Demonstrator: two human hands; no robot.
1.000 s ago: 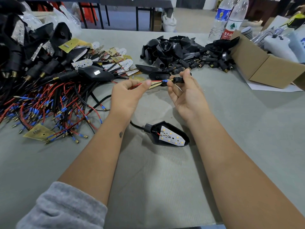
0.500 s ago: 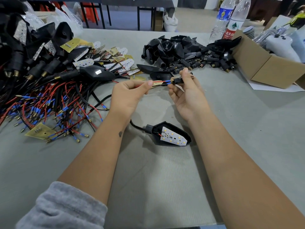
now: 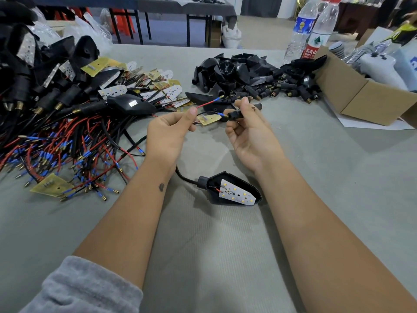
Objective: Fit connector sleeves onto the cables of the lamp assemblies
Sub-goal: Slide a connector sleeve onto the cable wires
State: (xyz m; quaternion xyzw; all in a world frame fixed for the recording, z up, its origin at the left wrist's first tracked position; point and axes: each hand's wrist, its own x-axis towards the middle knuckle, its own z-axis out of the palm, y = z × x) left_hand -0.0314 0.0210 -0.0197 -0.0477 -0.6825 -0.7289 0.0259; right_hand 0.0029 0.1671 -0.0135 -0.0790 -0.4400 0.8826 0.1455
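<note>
Black wire with a blue tip (image 3: 220, 113) ran from the left hand (image 3: 168, 134), which pinched it and a red wire (image 3: 206, 104) that splayed up and away, across to the sleeve (image 3: 234, 115). That black sleeve lay level, its long axis in line with the wire and its mouth just right of the tip, gripped in the curled fingers of the right hand (image 3: 249, 134). I counted two wires, one sleeve, and one open lamp (image 3: 232, 193) lying nearer me than both hands. Threading, I judged, hinged on that narrow gap.
</note>
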